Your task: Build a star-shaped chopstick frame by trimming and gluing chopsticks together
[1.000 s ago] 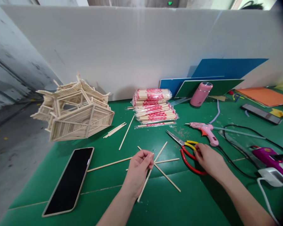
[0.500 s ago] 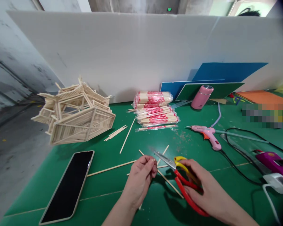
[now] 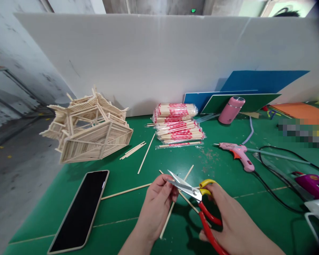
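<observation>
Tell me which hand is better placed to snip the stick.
Right, probably: the right hand grips the scissors, whose blades sit beside the stick; the left hand is busy pinching that stick.

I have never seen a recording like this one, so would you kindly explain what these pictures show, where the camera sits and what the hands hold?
There is no machine here: a person works with bare hands, and the single camera is worn on their head, looking down at a green table. The left hand pinches a thin wooden stick; the right hand grips red-and-yellow scissors, blades close to that stick. On the table lie a dark phone, a model house of sticks, wrapped stick bundles, a pink glue gun and a pink bottle, with loose sticks between.
</observation>
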`<state>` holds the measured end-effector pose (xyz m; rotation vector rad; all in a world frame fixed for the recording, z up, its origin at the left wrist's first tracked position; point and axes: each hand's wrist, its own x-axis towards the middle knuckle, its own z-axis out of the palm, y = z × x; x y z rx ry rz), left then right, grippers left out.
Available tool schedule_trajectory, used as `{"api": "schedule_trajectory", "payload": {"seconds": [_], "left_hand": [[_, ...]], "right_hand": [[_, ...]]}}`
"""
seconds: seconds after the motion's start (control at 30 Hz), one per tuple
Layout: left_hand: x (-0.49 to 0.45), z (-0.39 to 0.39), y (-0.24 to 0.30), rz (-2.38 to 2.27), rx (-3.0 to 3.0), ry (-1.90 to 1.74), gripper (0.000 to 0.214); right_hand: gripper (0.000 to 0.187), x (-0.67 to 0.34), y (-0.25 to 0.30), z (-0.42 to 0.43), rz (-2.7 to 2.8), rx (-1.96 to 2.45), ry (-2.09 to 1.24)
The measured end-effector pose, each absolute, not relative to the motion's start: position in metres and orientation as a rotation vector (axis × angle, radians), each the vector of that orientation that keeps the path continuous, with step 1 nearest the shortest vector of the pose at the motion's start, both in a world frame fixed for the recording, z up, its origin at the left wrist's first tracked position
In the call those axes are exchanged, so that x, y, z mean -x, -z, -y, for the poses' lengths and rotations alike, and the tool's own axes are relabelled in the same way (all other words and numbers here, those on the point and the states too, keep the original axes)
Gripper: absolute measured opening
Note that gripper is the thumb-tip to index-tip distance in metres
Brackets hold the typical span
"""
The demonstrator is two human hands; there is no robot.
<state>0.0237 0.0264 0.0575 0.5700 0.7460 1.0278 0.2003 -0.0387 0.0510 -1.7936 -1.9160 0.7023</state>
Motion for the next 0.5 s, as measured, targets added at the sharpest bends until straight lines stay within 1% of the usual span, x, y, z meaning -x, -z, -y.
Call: {"api": "schedule_trajectory", "payload": {"seconds": [0.07, 0.2, 0.5], "left_hand": [[-0.023, -0.026, -0.057, -0.750, -0.590, -1.036, 0.013], [-0.022, -0.025, -0.055, -0.751, -0.622, -1.037, 0.013], [-0.023, -0.023, -0.048, -0.695, -0.676, -1.031, 0.008]], "right_hand": [[0.072, -0.201, -0.049, 0.039, 1.943, 1.793, -0.694], [0.072, -0.201, -0.051, 0.042, 1.909, 1.827, -0.789], [0.060, -0.193, -0.062, 0.040, 1.829, 1.811, -1.027]]}}
